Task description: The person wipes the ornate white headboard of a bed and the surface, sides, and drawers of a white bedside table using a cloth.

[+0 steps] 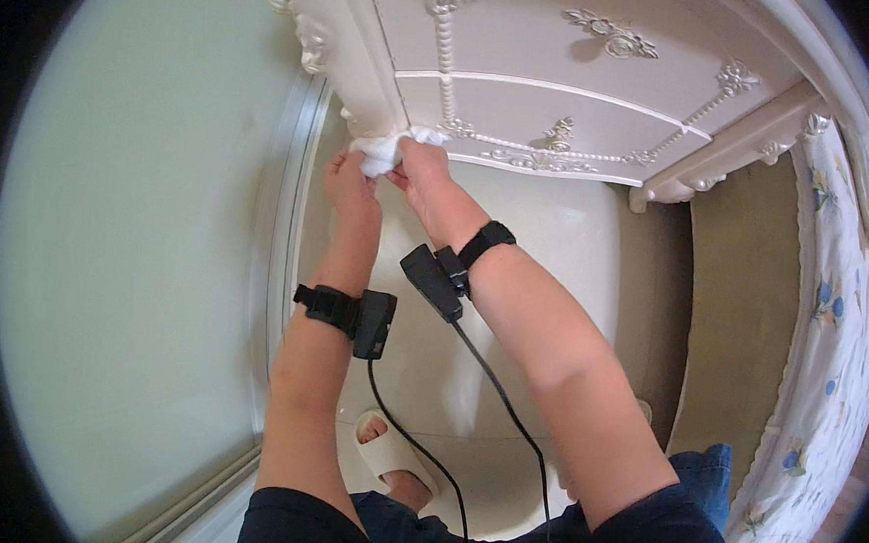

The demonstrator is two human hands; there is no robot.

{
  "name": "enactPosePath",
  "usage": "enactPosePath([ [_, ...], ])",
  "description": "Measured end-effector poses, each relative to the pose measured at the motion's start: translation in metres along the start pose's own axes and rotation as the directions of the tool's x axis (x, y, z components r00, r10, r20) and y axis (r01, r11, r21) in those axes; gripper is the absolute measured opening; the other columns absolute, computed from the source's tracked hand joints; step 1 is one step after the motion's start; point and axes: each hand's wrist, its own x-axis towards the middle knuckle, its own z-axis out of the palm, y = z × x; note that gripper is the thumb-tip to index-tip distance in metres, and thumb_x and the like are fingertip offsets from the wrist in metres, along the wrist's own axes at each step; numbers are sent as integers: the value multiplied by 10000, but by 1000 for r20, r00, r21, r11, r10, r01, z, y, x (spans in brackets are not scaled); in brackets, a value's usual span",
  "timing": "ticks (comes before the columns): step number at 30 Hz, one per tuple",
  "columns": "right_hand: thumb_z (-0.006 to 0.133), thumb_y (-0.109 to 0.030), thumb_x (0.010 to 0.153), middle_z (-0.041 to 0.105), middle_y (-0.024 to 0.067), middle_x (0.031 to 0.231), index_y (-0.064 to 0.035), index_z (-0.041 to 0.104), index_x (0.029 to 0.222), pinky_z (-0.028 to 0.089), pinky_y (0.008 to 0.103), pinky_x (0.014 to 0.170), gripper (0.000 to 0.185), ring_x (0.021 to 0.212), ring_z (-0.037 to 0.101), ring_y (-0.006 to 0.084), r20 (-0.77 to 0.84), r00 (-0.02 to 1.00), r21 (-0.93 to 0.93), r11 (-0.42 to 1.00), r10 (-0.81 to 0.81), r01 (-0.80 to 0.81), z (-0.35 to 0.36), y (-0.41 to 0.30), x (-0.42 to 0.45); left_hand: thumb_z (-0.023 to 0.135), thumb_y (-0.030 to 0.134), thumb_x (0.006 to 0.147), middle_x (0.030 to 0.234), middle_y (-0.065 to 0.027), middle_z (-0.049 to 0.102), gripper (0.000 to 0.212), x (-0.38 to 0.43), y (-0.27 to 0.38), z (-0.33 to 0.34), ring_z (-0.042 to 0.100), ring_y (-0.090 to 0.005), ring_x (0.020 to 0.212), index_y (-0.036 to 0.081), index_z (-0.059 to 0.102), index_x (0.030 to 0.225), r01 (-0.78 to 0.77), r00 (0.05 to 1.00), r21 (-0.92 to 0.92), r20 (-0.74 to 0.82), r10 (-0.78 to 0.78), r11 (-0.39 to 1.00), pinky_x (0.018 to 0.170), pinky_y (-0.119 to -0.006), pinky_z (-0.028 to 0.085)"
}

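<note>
Both of my hands meet at the lower left corner of a cream bedside cabinet (553, 115) with carved trim. A white cloth (382, 153) is bunched against the foot of its corner post (370, 98). My right hand (423, 169) grips the cloth from the right, knuckles up. On the other side, my left hand (351, 179) holds the cloth's left edge, its fingertips partly hidden. The cabinet's two visible drawer fronts carry ornate handles, the upper handle (616, 36) shaped like a rose. Black straps with small cabled devices circle both wrists.
A pale green wall panel (141, 241) with a metal frame rail (290, 212) runs close along my left. Glossy tiles form the floor (552, 278). At right hangs a floral bedspread (821, 351) beside a tan bed side (735, 309). My slippered foot (396, 450) stands below; device cables (502, 389) dangle between my arms.
</note>
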Motion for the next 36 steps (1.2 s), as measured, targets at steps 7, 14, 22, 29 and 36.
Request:
enactPosePath([
  [7,539,-176,981,630,164,1106,43,541,1195,584,410,849,306,952,670,257,358,894,248,951,-268,185,-15,-96,-72,631,18,915,1089,-47,598,244,-84,74,88,594,-133,952,22,565,1149,-534,826,118,287,486,837,829,-247,476],
  [14,482,-266,995,595,110,1199,-16,537,1272,544,405,865,377,1069,605,237,-285,843,118,855,-457,504,-169,-110,-110,601,89,969,1280,-124,553,387,-137,19,130,601,-158,1041,4,469,1323,-559,662,291,720,207,777,863,-314,522],
  [22,490,-170,1015,661,140,1096,70,589,1181,492,365,870,309,970,619,205,-713,203,-348,590,-671,729,-329,-158,-77,608,87,928,1315,-95,524,419,-140,-5,149,595,-186,1128,50,498,1330,-675,645,385,722,250,629,793,-301,536],
  [29,524,-50,930,624,210,1194,73,598,1183,436,404,978,290,1085,590,322,-302,171,-630,331,-938,702,-258,-154,-75,608,84,920,1300,-108,517,381,-139,-6,147,598,-197,1123,44,539,1293,-670,660,428,717,224,607,809,-320,549],
  [36,496,67,843,551,203,1309,-37,588,1325,399,386,1049,501,1232,522,372,59,278,-702,158,-959,694,-199,-135,-89,661,166,899,1336,-171,513,472,-111,-38,130,540,-300,1219,60,531,1341,-742,575,507,818,27,439,969,-397,490],
])
